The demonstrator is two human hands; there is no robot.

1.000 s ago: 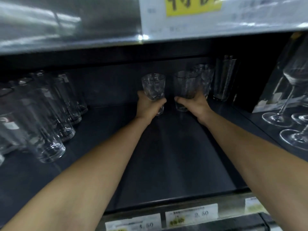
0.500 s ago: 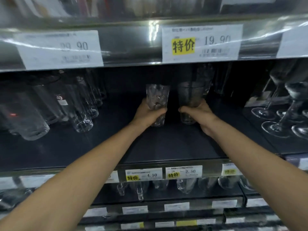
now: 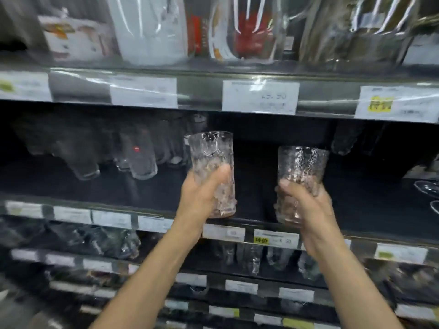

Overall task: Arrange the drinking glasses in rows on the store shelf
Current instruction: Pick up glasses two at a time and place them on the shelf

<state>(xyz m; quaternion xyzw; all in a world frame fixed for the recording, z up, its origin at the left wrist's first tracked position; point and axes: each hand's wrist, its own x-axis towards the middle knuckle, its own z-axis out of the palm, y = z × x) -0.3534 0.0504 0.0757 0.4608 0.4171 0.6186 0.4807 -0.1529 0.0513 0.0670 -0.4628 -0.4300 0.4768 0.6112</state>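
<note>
My left hand [image 3: 202, 198] grips a clear textured drinking glass [image 3: 211, 153] round its lower half. My right hand [image 3: 308, 210] grips a second textured glass [image 3: 301, 165] the same way. Both glasses are upright, held in the air in front of the dark middle shelf [image 3: 147, 186], near its front edge. Several plain tall glasses [image 3: 140, 160] stand in rows at the left of that shelf, blurred.
Stemmed glasses [image 3: 427, 188] stand at the shelf's far right. The shelf above holds wrapped boxed goods [image 3: 152, 27]. Price labels [image 3: 260, 97] line the shelf rails. More glassware [image 3: 251, 260] fills the lower shelves.
Both hands have drawn the two glasses out from deep in the shelf toward me, clear of its front edge. The view has pulled back and now shows more shelves.
</note>
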